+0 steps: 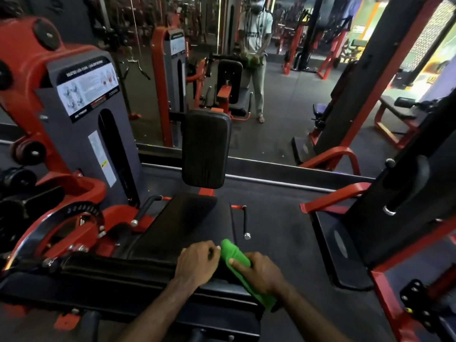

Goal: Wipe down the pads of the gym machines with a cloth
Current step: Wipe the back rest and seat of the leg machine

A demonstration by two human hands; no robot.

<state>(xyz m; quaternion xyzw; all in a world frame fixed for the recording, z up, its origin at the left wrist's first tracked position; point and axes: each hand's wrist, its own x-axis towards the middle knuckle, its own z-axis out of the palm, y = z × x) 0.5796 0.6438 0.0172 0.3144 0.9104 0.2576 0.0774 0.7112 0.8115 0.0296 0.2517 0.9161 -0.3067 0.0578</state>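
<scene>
A green cloth [237, 255] hangs folded over the right end of the machine's black front leg pad [118, 275]. My right hand [259, 270] grips the cloth from the right, fingers curled round it. My left hand [197, 262] sits just left of the cloth on the pad with curled fingers, its fingertips at the cloth's upper edge. Beyond the hands lies the black seat pad [182, 223], and behind that stands the upright black back pad [206, 148].
The red and grey weight-stack frame [81, 114] stands on the left, with a chrome-tipped side handle [245, 223] right of the seat. A dark upright column with red feet [385, 193] stands at the right. A wall mirror [271, 95] ahead reflects a standing person.
</scene>
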